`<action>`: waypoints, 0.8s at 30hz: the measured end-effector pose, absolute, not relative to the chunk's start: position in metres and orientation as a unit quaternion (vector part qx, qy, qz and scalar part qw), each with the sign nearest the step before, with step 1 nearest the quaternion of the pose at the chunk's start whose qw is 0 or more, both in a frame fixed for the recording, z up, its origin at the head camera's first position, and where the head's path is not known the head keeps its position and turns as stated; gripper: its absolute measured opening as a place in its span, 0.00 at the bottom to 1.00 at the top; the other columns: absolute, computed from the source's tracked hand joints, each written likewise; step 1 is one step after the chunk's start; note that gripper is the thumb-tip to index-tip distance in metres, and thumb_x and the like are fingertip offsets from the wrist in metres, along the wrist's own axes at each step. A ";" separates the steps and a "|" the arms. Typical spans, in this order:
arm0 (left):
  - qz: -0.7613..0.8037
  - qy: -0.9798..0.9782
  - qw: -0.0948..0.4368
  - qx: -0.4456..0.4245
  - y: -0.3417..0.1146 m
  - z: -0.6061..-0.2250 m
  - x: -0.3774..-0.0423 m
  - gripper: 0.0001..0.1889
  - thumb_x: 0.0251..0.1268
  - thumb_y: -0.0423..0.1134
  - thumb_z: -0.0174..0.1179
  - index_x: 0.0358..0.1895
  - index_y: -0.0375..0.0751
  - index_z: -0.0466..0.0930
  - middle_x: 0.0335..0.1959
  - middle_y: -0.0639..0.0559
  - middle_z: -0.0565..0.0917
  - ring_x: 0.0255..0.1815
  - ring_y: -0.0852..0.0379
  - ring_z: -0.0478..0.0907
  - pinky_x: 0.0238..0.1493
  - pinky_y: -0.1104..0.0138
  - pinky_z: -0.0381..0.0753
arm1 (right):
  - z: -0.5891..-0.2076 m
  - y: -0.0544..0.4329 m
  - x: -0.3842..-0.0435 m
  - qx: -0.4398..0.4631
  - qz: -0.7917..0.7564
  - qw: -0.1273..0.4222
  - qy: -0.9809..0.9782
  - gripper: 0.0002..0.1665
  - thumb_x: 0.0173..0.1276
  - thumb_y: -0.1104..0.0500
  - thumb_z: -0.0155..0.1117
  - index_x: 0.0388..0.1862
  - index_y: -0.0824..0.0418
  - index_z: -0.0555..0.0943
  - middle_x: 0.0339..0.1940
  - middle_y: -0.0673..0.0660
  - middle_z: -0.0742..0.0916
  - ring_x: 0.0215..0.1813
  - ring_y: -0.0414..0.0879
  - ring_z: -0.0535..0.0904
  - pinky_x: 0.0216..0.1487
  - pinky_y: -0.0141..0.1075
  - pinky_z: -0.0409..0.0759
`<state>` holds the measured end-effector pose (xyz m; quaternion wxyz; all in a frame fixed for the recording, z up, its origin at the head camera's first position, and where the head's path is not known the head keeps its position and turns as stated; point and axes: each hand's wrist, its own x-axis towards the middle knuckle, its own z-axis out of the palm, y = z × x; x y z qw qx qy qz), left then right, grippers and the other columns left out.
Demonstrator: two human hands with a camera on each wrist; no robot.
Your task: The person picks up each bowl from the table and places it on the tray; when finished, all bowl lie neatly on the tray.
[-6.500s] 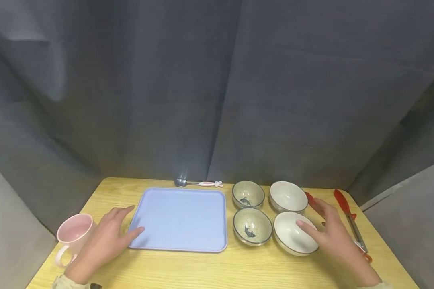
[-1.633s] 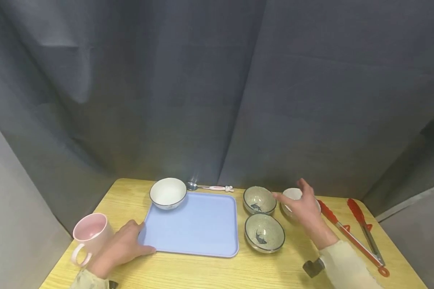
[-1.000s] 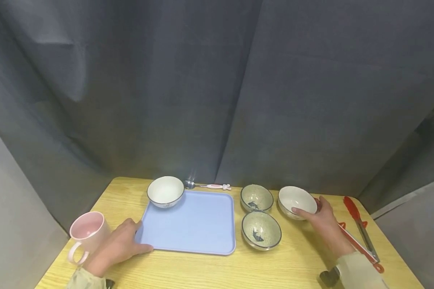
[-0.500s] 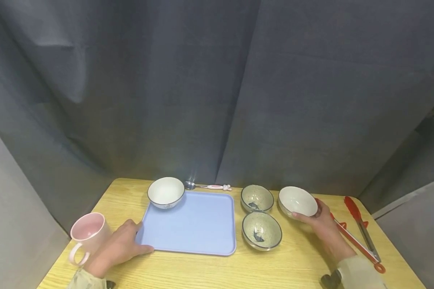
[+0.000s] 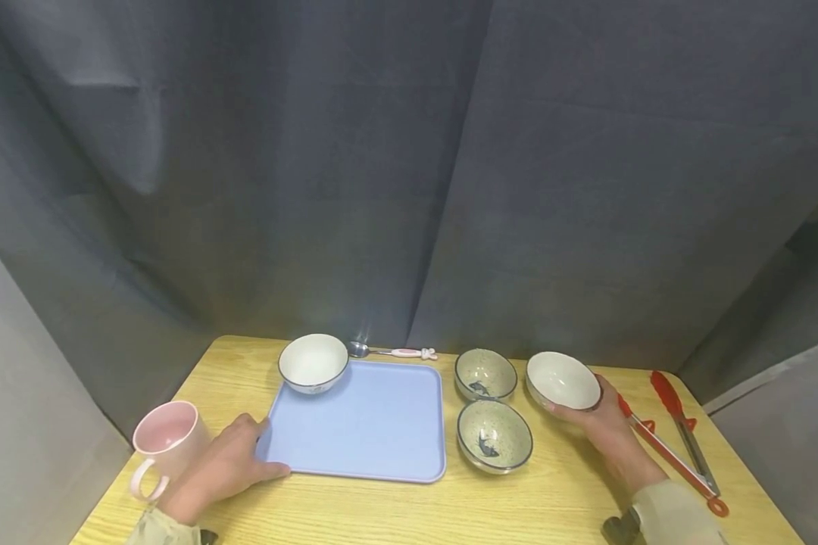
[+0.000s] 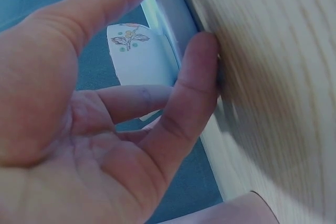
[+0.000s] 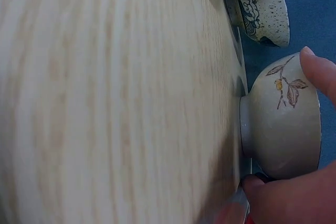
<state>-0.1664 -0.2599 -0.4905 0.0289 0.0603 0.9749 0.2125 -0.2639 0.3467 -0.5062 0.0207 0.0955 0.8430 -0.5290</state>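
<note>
My left hand [image 5: 225,459] is at the near left corner of a light blue tray [image 5: 364,431], thumb and bent fingers around its edge; the left wrist view shows them touching the rim. At the tray's far left corner sits a white bowl [image 5: 313,363] with a dark rim. My right hand [image 5: 610,428] grips a second white bowl [image 5: 563,378] from its right side, thumb near the rim. In the right wrist view this bowl [image 7: 286,124] bears a leaf pattern, and fingers reach its base. I cannot tell whether it is off the table.
Two speckled bowls with fish drawings, one far [image 5: 485,371] and one near [image 5: 494,435], stand between tray and right hand. Red-tipped tongs [image 5: 682,431] lie at the right. A pink mug [image 5: 170,443] is beside the left wrist. A spoon [image 5: 391,352] lies behind the tray.
One white bowl has gone from the right front to the tray's far left corner. My left hand has come onto the tray's corner. My right hand has taken hold of the other white bowl.
</note>
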 end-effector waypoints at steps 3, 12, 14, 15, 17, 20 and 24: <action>0.215 0.974 0.028 0.058 -0.259 -0.489 -0.166 0.55 0.56 0.57 0.85 0.75 0.17 0.74 0.51 0.37 0.83 0.48 0.48 0.78 0.61 0.44 0.84 | -0.505 0.346 -0.264 0.098 -0.526 0.018 0.844 0.80 0.70 0.52 0.83 0.94 0.64 0.31 0.94 0.75 0.50 0.91 0.69 0.55 0.92 0.63 0.56; 0.212 0.975 0.034 0.049 -0.260 -0.488 -0.164 0.55 0.57 0.58 0.85 0.76 0.17 0.73 0.51 0.38 0.82 0.47 0.49 0.77 0.58 0.47 0.84 | -0.501 0.344 -0.264 0.099 -0.518 0.024 0.849 0.82 0.69 0.50 0.85 0.94 0.63 0.30 0.94 0.74 0.50 0.91 0.69 0.55 0.91 0.63 0.57; 0.212 0.976 0.039 0.042 -0.260 -0.488 -0.164 0.56 0.57 0.58 0.85 0.76 0.18 0.73 0.53 0.38 0.82 0.48 0.49 0.78 0.60 0.45 0.84 | -0.501 0.343 -0.263 0.101 -0.521 0.024 0.847 0.82 0.68 0.49 0.86 0.95 0.62 0.30 0.94 0.74 0.51 0.91 0.68 0.56 0.91 0.63 0.57; 0.211 0.976 0.039 0.042 -0.260 -0.488 -0.165 0.56 0.57 0.59 0.85 0.77 0.18 0.73 0.53 0.38 0.82 0.48 0.49 0.78 0.60 0.46 0.85 | -0.501 0.343 -0.264 0.102 -0.524 0.023 0.845 0.82 0.68 0.49 0.86 0.95 0.62 0.31 0.94 0.73 0.51 0.91 0.68 0.56 0.92 0.62 0.57; 0.210 0.976 0.039 0.043 -0.261 -0.489 -0.165 0.56 0.57 0.59 0.85 0.77 0.18 0.73 0.52 0.38 0.82 0.48 0.49 0.78 0.59 0.46 0.85 | -0.502 0.343 -0.263 0.102 -0.527 0.020 0.844 0.81 0.68 0.49 0.86 0.95 0.61 0.33 0.93 0.72 0.53 0.90 0.67 0.57 0.91 0.62 0.58; 0.208 0.976 0.034 0.047 -0.261 -0.489 -0.165 0.56 0.57 0.59 0.85 0.76 0.18 0.73 0.51 0.39 0.81 0.46 0.49 0.77 0.57 0.48 0.84 | -0.504 0.343 -0.262 0.099 -0.530 0.015 0.842 0.80 0.68 0.48 0.86 0.95 0.62 0.35 0.93 0.72 0.55 0.90 0.67 0.59 0.90 0.62 0.59; 0.210 0.976 0.029 0.050 -0.258 -0.488 -0.166 0.55 0.55 0.58 0.85 0.76 0.19 0.75 0.49 0.40 0.81 0.45 0.50 0.77 0.56 0.49 0.84 | -0.507 0.344 -0.258 0.084 -0.535 0.009 0.841 0.77 0.70 0.46 0.84 0.95 0.62 0.37 0.92 0.72 0.58 0.88 0.66 0.60 0.88 0.61 0.62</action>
